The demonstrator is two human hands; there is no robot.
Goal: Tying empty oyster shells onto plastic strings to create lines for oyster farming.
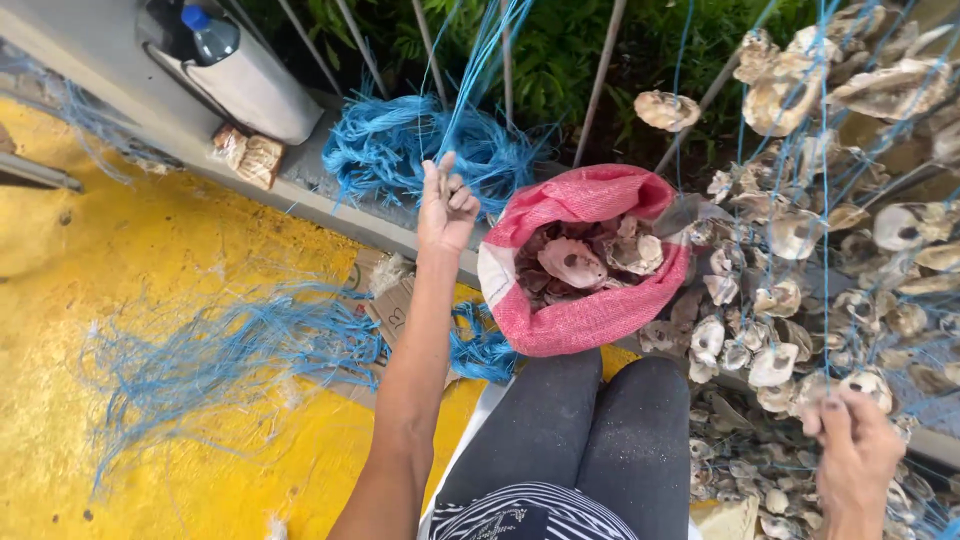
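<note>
**Head view: left hand up on blue strands, right hand among strung shells**

Head camera looks down over my knees in dark trousers (590,440), seated at the edge of a yellow floor (150,240). Nearest, at the lower right, my right hand (855,455) rests with fingers curled together among oyster shells threaded on blue lines (800,330); I cannot tell whether it actually grips a line or a shell. These shells are pale, grey-white and rough, hanging in strings that fill the right side.

My left arm stretches forward from the bottom centre, the left hand (447,208) raised with fingers pinched shut on thin blue strands (470,80) that run upward out of view.

Just beyond my knees stands a red mesh sack (585,320), its mouth rolled open, holding loose shells (580,260) in brown and pinkish tones. Loose blue twine (230,350) lies spread across the yellow floor to the left, beside scraps of cardboard (390,300).

Farther off, on a grey concrete ledge (100,60), sits a tangled heap of blue rope (410,150), just behind the left hand. At the ledge's far left corner lies a white bag with a blue-capped bottle (215,40) tucked in it.
</note>
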